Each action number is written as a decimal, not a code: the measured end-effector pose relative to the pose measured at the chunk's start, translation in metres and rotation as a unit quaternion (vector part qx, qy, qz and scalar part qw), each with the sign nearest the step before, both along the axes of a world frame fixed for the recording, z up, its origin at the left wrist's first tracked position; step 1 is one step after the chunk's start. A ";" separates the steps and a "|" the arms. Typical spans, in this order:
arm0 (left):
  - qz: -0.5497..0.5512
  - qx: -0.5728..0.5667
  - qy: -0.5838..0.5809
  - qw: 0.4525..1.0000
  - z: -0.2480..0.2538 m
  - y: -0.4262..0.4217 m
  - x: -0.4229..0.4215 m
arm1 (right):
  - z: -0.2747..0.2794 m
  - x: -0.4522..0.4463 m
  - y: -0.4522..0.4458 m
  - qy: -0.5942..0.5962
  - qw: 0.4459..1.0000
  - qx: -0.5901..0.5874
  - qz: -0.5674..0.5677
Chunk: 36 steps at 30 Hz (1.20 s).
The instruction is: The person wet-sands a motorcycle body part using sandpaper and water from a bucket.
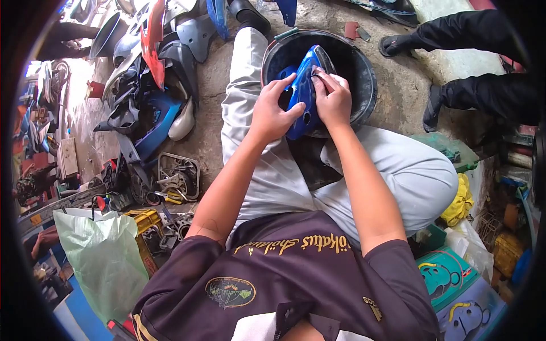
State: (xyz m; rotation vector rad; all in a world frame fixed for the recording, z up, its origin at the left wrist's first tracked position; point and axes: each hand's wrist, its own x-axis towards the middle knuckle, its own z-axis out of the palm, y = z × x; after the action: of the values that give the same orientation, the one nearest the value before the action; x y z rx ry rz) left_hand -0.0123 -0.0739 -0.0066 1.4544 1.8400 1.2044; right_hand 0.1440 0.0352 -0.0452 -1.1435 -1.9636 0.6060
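Observation:
A glossy blue plastic panel [307, 94] is held tilted over a black bucket [367, 85] between my legs. My left hand [274, 108] grips the panel's left side, with thumb and fingers on its edge. On the right side, my right hand [332, 98] has its fingers bunched together against the panel's surface. Whether a small item is pinched under those fingers is too hidden to tell. Another blue part shows behind the panel, inside the bucket's left side.
Piled fairings, including a red panel [153, 45], lie at the upper left. A person's dark-trousered legs [483, 94] stand at the right. A pale green bag [102, 261] is at lower left, a yellow bag [458, 202] and teal case [449, 275] at right.

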 end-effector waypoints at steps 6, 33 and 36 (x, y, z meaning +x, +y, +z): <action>0.008 -0.003 -0.005 1.000 0.002 -0.001 0.001 | -0.011 -0.003 0.000 0.005 1.000 -0.010 -0.016; -0.002 -0.011 0.004 1.000 0.004 0.002 0.000 | -0.006 0.016 0.022 -0.004 0.999 0.012 0.047; 0.004 -0.004 0.005 1.000 0.002 0.002 0.001 | -0.002 0.011 0.012 0.039 0.994 0.014 0.106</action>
State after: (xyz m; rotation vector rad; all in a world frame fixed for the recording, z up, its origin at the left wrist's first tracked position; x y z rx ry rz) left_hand -0.0117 -0.0718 -0.0043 1.4530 1.8569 1.1947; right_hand 0.1553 0.0475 -0.0472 -0.8877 -2.0348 0.7202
